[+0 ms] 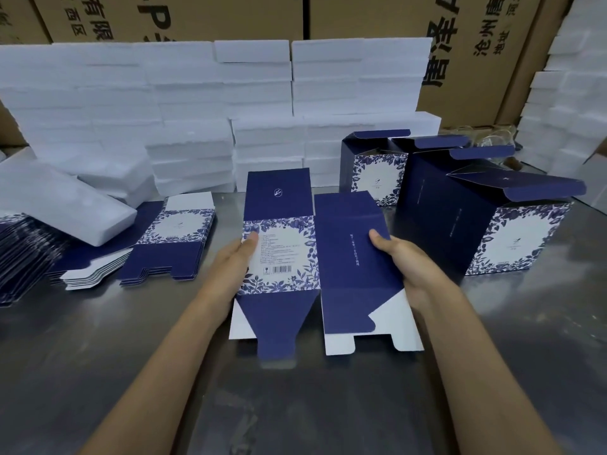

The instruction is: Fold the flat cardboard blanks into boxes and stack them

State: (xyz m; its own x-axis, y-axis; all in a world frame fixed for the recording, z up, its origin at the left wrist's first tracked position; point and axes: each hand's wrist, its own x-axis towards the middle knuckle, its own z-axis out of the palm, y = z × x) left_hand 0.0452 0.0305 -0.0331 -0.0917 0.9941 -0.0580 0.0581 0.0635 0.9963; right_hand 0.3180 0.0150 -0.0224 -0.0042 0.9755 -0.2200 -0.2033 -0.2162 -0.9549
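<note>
I hold one flat navy-and-white floral blank upright over the steel table, its bottom flaps hanging toward me. My left hand grips its left edge, thumb on the white printed panel. My right hand grips the right edge, thumb on the plain navy panel. A pile of flat blanks lies to the left. Folded boxes with open top flaps stand at the right: a near one and a farther one.
White foam slabs are stacked in rows across the back, and one slab leans on more fanned blanks at the far left. Brown cartons line the wall behind. More foam piles up at right.
</note>
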